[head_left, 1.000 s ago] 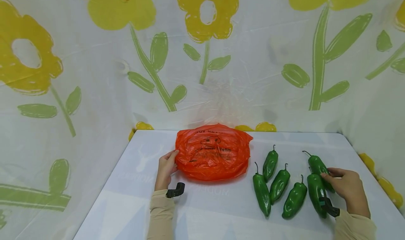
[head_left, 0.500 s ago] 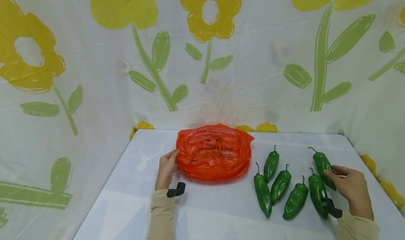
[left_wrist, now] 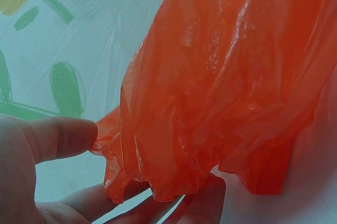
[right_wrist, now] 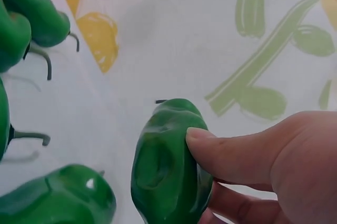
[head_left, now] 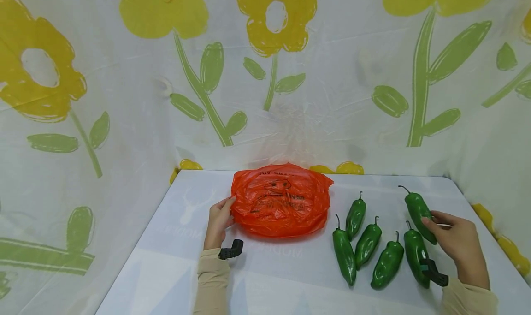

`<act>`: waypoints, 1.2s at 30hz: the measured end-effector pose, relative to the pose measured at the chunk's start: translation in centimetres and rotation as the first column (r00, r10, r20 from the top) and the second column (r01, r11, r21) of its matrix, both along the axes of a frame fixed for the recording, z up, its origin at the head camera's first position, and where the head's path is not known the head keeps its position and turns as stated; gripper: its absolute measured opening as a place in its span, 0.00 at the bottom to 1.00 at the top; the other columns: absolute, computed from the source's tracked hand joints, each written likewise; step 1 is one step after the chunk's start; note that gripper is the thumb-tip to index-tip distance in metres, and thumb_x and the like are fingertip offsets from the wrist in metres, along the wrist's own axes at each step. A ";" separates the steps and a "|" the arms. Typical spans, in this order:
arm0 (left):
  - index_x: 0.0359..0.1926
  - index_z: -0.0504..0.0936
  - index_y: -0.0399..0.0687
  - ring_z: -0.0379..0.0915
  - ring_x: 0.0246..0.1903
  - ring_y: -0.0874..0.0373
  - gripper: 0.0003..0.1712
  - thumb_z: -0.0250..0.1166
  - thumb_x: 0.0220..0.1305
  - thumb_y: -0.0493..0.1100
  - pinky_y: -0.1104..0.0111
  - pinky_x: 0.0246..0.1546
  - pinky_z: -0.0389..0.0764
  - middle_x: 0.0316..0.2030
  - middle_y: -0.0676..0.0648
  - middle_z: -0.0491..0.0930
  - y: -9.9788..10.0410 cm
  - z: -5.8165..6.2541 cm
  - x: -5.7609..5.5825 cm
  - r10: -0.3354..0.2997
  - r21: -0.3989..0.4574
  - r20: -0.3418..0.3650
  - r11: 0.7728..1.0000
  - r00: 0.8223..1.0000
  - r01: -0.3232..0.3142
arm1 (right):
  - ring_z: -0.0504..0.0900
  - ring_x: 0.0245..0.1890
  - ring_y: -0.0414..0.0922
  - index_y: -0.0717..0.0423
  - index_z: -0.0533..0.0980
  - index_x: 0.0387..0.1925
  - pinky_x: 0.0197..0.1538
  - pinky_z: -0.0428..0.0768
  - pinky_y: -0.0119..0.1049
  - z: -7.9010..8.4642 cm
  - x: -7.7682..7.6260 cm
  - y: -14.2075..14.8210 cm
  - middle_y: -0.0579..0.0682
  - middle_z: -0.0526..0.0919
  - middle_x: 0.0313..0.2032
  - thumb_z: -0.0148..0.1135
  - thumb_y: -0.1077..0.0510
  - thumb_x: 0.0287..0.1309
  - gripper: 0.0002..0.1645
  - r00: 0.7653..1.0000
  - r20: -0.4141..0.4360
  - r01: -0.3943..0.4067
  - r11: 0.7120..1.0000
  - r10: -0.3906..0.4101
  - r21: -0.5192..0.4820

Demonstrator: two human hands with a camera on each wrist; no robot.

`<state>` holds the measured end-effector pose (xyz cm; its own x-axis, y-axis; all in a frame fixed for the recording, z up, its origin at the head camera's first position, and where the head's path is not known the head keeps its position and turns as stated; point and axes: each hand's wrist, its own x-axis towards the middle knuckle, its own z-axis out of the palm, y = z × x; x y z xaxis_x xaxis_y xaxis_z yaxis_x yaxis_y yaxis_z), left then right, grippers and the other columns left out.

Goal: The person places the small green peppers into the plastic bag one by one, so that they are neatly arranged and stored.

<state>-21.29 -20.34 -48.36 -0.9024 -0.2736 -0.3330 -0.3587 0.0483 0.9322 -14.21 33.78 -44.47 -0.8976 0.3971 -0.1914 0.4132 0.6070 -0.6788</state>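
A red-orange plastic bag with dark print sits puffed at the middle back of the table. My left hand holds its left edge; in the left wrist view the thumb meets the bag's crumpled rim and the other fingers lie behind it. My right hand grips a glossy green pepper by its lower part, stem pointing away. In the right wrist view the thumb presses this pepper while fingers pass behind it. Another green pepper lies just left of the hand.
Several more green peppers lie between bag and right hand: a far one, a left one, a middle one and a near one. The white table meets a flowered curtain at the back and sides.
The gripped pepper has shifted first right, then away and slightly left, and now looks raised above the pepper beside it. The left hand and the bag stay put.
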 end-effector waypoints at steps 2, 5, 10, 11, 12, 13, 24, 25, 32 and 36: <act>0.74 0.70 0.40 0.77 0.56 0.47 0.35 0.56 0.77 0.56 0.67 0.46 0.87 0.67 0.36 0.75 0.0 0.0 0.0 -0.001 0.000 0.004 1.000 1.000 0.001 | 0.73 0.62 0.72 0.72 0.64 0.72 0.44 0.85 0.49 0.0 0.0 -0.2 0.77 0.69 0.66 0.56 0.46 0.74 0.40 1.000 -0.012 -0.016 1.000 0.016 -0.008; 0.74 0.69 0.39 0.77 0.56 0.46 0.35 0.56 0.77 0.56 0.66 0.47 0.87 0.67 0.36 0.75 -0.1 -0.1 0.0 -0.002 -0.002 0.005 1.000 1.000 0.002 | 0.79 0.56 0.68 0.73 0.66 0.70 0.35 0.82 0.33 0.0 -0.1 -0.5 0.77 0.70 0.64 0.57 0.47 0.74 0.38 0.998 -0.043 -0.042 0.999 0.042 -0.016; 0.73 0.71 0.40 0.77 0.54 0.48 0.34 0.56 0.77 0.56 0.68 0.45 0.87 0.66 0.36 0.76 0.0 -0.1 0.0 0.004 -0.003 0.003 1.000 1.000 -0.004 | 0.82 0.38 0.42 0.74 0.67 0.69 0.30 0.80 0.25 -0.2 -0.2 -0.8 0.77 0.72 0.63 0.58 0.46 0.74 0.39 0.994 -0.077 -0.083 0.995 0.079 -0.046; 0.73 0.71 0.40 0.78 0.53 0.48 0.34 0.56 0.77 0.56 0.68 0.45 0.87 0.66 0.36 0.76 0.0 0.0 0.0 0.006 -0.005 0.001 1.000 1.000 -0.006 | 0.80 0.36 0.36 0.75 0.67 0.70 0.31 0.82 0.26 -0.3 -0.2 -0.8 0.78 0.72 0.63 0.58 0.46 0.74 0.40 0.993 -0.082 -0.091 0.994 0.086 -0.061; 0.73 0.71 0.40 0.78 0.53 0.49 0.34 0.56 0.77 0.56 0.68 0.45 0.87 0.66 0.36 0.76 0.0 0.0 0.0 0.008 -0.009 -0.001 1.000 1.000 -0.008 | 0.79 0.34 0.31 0.75 0.66 0.70 0.32 0.83 0.27 -0.3 -0.2 -0.9 0.78 0.72 0.62 0.58 0.46 0.74 0.40 0.992 -0.087 -0.098 0.992 0.092 -0.077; 0.73 0.71 0.40 0.78 0.52 0.49 0.34 0.56 0.76 0.56 0.68 0.44 0.88 0.65 0.36 0.77 0.1 0.0 0.0 0.009 -0.012 -0.002 1.000 1.000 -0.009 | 0.77 0.32 0.28 0.76 0.66 0.70 0.32 0.85 0.28 -0.4 -0.2 -1.0 0.77 0.73 0.62 0.58 0.46 0.74 0.40 0.991 -0.093 -0.104 0.990 0.095 -0.094; 0.73 0.70 0.40 0.79 0.54 0.47 0.35 0.56 0.76 0.57 0.63 0.49 0.88 0.66 0.35 0.76 0.0 0.1 0.1 0.005 -0.020 0.005 1.000 1.000 -0.005 | 0.77 0.33 0.22 0.74 0.64 0.72 0.36 0.84 0.27 -0.2 -0.3 -2.4 0.74 0.73 0.62 0.57 0.42 0.74 0.43 0.982 -0.112 -0.173 0.967 0.154 -0.189; 0.74 0.70 0.40 0.78 0.55 0.47 0.35 0.56 0.76 0.57 0.63 0.50 0.88 0.67 0.35 0.76 0.0 0.1 0.1 0.005 -0.020 0.009 1.000 1.000 -0.004 | 0.77 0.34 0.22 0.73 0.64 0.72 0.36 0.84 0.27 -0.2 -0.4 -2.5 0.73 0.73 0.62 0.57 0.42 0.74 0.43 0.981 -0.111 -0.180 0.964 0.161 -0.195; 0.74 0.70 0.40 0.77 0.56 0.46 0.35 0.56 0.76 0.57 0.61 0.53 0.87 0.67 0.36 0.76 0.0 0.1 0.1 0.002 -0.017 0.011 1.000 1.000 -0.002 | 0.79 0.36 0.24 0.71 0.64 0.73 0.39 0.83 0.29 -0.1 -0.6 -2.7 0.38 0.80 0.47 0.60 0.39 0.71 0.46 0.977 -0.090 -0.211 0.946 0.195 -0.245; 0.74 0.70 0.40 0.77 0.57 0.45 0.35 0.56 0.77 0.57 0.60 0.53 0.87 0.67 0.35 0.75 0.0 0.1 0.1 -0.002 -0.015 0.009 1.000 1.000 0.002 | 0.79 0.37 0.23 0.71 0.62 0.74 0.40 0.83 0.28 -0.2 -0.8 -2.9 0.22 0.74 0.40 0.60 0.39 0.71 0.48 0.980 -0.090 -0.199 0.932 0.180 -0.301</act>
